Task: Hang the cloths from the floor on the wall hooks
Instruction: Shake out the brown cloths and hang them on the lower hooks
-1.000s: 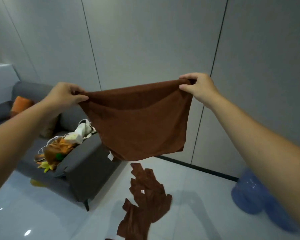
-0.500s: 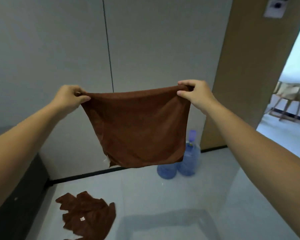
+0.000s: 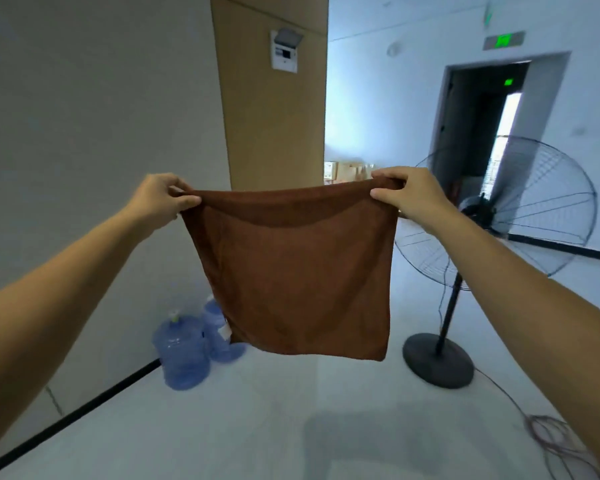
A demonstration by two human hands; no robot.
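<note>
While no hooks show | left hand, right hand pinch brown cloth top corners | keep edge taut; fan at 2 o'clock.

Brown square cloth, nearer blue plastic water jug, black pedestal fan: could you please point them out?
Brown square cloth [image 3: 291,282]: head view, centre.
Nearer blue plastic water jug [image 3: 182,351]: head view, body.
Black pedestal fan [image 3: 438,364]: head view, base.
</note>
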